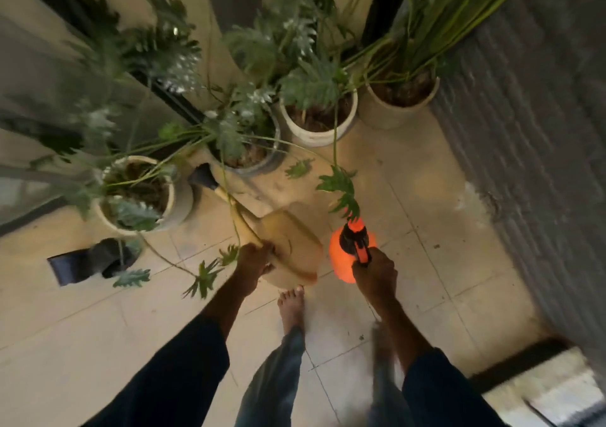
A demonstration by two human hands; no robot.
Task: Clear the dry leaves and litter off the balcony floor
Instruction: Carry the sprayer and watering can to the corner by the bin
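Note:
My left hand [252, 261] grips the handle of a beige watering can [292, 246], whose long spout ends in a dark rose [201, 177] pointing at the pots. My right hand [373, 274] grips the black and orange trigger handle of an orange spray bottle [344, 256]. Both are held above the tiled balcony floor [426, 262]. A few small dark specks of litter [436, 246] lie on the tiles to the right. The frame is blurred by motion.
Several potted plants [314, 115] stand along the glass door on the left and far side, with leafy stems [341, 190] hanging over the floor. A dark scoop-like object [91, 262] lies at left. A grey ribbed wall [541, 164] runs along the right. My bare feet [292, 308] stand on the tiles.

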